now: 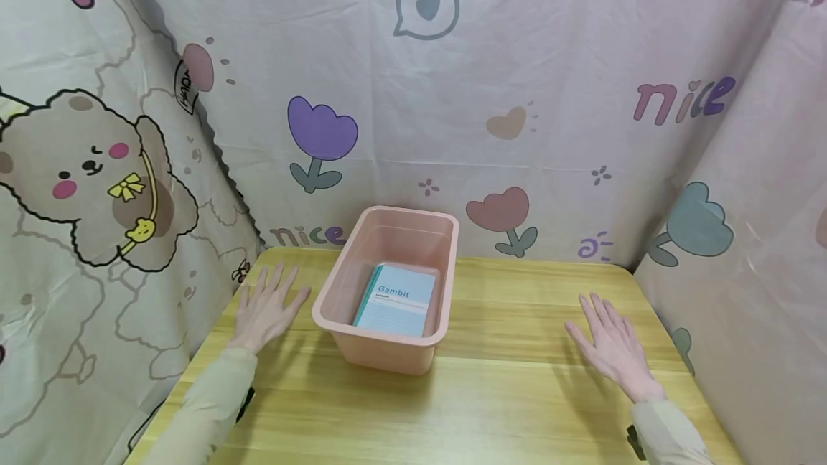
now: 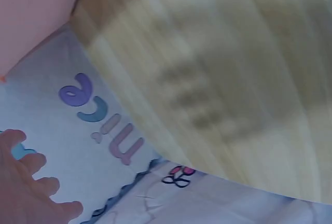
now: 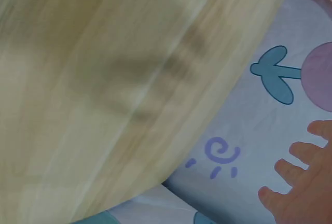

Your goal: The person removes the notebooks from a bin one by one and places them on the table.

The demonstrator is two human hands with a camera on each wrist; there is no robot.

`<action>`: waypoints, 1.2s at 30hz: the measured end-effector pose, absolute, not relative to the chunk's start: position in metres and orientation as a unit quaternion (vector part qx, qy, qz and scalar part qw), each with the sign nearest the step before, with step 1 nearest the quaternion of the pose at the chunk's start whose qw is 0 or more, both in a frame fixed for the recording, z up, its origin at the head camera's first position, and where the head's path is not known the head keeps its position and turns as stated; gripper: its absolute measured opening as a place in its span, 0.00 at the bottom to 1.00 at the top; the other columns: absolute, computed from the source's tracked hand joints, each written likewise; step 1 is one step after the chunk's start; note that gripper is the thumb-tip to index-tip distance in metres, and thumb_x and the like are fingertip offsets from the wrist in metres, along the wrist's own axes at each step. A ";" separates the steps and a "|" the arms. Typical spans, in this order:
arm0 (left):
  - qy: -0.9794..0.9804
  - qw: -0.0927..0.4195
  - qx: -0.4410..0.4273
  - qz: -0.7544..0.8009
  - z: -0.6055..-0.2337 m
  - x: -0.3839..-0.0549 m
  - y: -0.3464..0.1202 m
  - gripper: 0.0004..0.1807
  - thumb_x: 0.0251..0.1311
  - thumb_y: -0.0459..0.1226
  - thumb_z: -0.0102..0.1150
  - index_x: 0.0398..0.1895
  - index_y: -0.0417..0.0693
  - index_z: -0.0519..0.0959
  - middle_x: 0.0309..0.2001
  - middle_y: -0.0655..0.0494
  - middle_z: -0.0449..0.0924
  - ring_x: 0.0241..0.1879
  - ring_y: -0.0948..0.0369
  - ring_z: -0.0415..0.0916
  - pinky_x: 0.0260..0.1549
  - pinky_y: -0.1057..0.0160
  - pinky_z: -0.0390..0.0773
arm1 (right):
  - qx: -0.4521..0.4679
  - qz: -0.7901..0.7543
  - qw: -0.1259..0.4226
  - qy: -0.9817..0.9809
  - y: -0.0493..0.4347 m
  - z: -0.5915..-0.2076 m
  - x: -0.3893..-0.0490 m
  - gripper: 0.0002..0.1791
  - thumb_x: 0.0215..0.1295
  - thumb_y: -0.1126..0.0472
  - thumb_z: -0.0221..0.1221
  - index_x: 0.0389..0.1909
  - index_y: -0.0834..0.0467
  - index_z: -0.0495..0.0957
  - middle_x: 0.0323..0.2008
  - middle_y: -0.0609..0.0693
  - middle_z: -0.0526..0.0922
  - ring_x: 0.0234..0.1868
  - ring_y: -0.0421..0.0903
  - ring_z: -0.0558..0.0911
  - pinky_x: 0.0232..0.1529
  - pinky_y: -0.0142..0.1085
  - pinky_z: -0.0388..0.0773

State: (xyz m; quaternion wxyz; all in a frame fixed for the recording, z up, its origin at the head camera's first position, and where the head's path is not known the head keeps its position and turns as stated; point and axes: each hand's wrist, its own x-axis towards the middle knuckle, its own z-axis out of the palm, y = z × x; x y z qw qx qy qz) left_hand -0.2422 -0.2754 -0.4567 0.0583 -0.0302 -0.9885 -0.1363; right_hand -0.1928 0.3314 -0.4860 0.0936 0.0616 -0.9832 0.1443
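Observation:
A pink plastic bin point(image 1: 388, 346) stands on the wooden table, a little left of its middle. Inside it lies a light blue notebook point(image 1: 397, 301) with a teal spine and the word "Gambit" on its cover. To the left of the bin is my left hand point(image 1: 263, 313), fingers straight and spread, holding nothing. My right hand point(image 1: 612, 346) is over the table's right side, well apart from the bin, its fingers also straight. Both wrist views show shadows of fingers on the wood. The left wrist view catches the bin's pink side point(image 2: 31, 11) at its top corner.
The wooden table point(image 1: 517, 400) narrows toward the back. Behind it hangs a pale printed curtain point(image 1: 413, 106) with tulips and "nice" lettering. More curtain closes off the left side point(image 1: 71, 321) and the right side point(image 1: 769, 293).

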 end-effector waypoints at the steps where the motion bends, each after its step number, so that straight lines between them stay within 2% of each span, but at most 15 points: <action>1: -0.988 0.058 -0.031 -0.139 -0.454 -0.244 -0.274 0.42 0.73 0.64 0.29 0.81 0.50 0.50 0.81 0.38 0.43 0.79 0.33 0.36 0.71 0.24 0.34 | 0.064 0.145 0.094 -0.983 0.331 -0.484 -0.194 0.42 0.75 0.39 0.45 0.77 0.64 0.53 0.76 0.72 0.53 0.75 0.74 0.54 0.70 0.73 0.47; 5: -0.986 0.050 -0.037 -0.156 -0.441 -0.249 -0.267 0.42 0.73 0.65 0.27 0.81 0.51 0.49 0.80 0.36 0.44 0.78 0.31 0.37 0.70 0.23 0.36 | 0.071 0.150 0.091 -0.982 0.327 -0.476 -0.199 0.41 0.76 0.40 0.46 0.78 0.64 0.53 0.77 0.72 0.53 0.75 0.74 0.53 0.71 0.73 0.46; 10: -0.975 0.008 -0.047 -0.216 -0.426 -0.253 -0.255 0.43 0.73 0.65 0.26 0.81 0.48 0.47 0.80 0.36 0.46 0.78 0.31 0.39 0.71 0.25 0.39 | 0.074 0.157 0.080 -0.982 0.322 -0.468 -0.204 0.42 0.76 0.39 0.44 0.78 0.65 0.52 0.77 0.71 0.52 0.75 0.73 0.53 0.71 0.72 0.47; 15: -0.954 -0.024 -0.071 -0.290 -0.417 -0.256 -0.242 0.43 0.75 0.61 0.32 0.79 0.39 0.51 0.78 0.32 0.52 0.76 0.32 0.50 0.72 0.29 0.51 | 0.078 0.194 0.069 -0.975 0.315 -0.462 -0.208 0.42 0.77 0.40 0.44 0.77 0.66 0.52 0.76 0.72 0.52 0.75 0.73 0.54 0.71 0.71 0.49; 18: -0.945 -0.027 -0.083 -0.316 -0.415 -0.259 -0.236 0.41 0.76 0.57 0.37 0.76 0.33 0.56 0.74 0.31 0.60 0.73 0.35 0.60 0.71 0.35 0.61 | 0.086 0.215 0.069 -0.970 0.310 -0.459 -0.210 0.41 0.77 0.40 0.44 0.77 0.66 0.52 0.76 0.73 0.53 0.75 0.73 0.54 0.72 0.70 0.50; 22: -0.937 -0.027 -0.080 -0.338 -0.414 -0.261 -0.230 0.36 0.75 0.51 0.45 0.70 0.27 0.65 0.66 0.28 0.71 0.65 0.37 0.72 0.65 0.41 0.74 | 0.096 0.234 0.064 -0.965 0.305 -0.456 -0.210 0.41 0.77 0.41 0.44 0.77 0.67 0.52 0.76 0.73 0.52 0.75 0.74 0.54 0.73 0.69 0.50; 27: -0.930 -0.021 -0.078 -0.359 -0.414 -0.262 -0.225 0.26 0.72 0.42 0.52 0.60 0.27 0.76 0.56 0.29 0.81 0.54 0.40 0.82 0.54 0.46 0.83 | 0.102 0.251 0.051 -0.961 0.299 -0.452 -0.210 0.41 0.78 0.41 0.43 0.78 0.66 0.51 0.77 0.72 0.51 0.76 0.73 0.53 0.73 0.68 0.49; 32: -0.927 -0.018 -0.098 -0.361 -0.411 -0.264 -0.221 0.19 0.69 0.37 0.56 0.52 0.27 0.81 0.48 0.31 0.85 0.46 0.43 0.86 0.47 0.50 0.86 | 0.101 0.268 0.042 -0.957 0.292 -0.447 -0.209 0.41 0.78 0.40 0.43 0.78 0.64 0.51 0.77 0.71 0.51 0.77 0.72 0.53 0.74 0.68 0.49; 36: -0.913 -0.053 -0.095 -0.392 -0.408 -0.262 -0.221 0.18 0.66 0.35 0.59 0.51 0.26 0.80 0.47 0.30 0.85 0.44 0.46 0.87 0.43 0.55 0.88 | 0.104 0.278 0.035 -0.954 0.285 -0.442 -0.209 0.40 0.77 0.40 0.43 0.78 0.64 0.52 0.77 0.70 0.52 0.76 0.72 0.54 0.73 0.68 0.50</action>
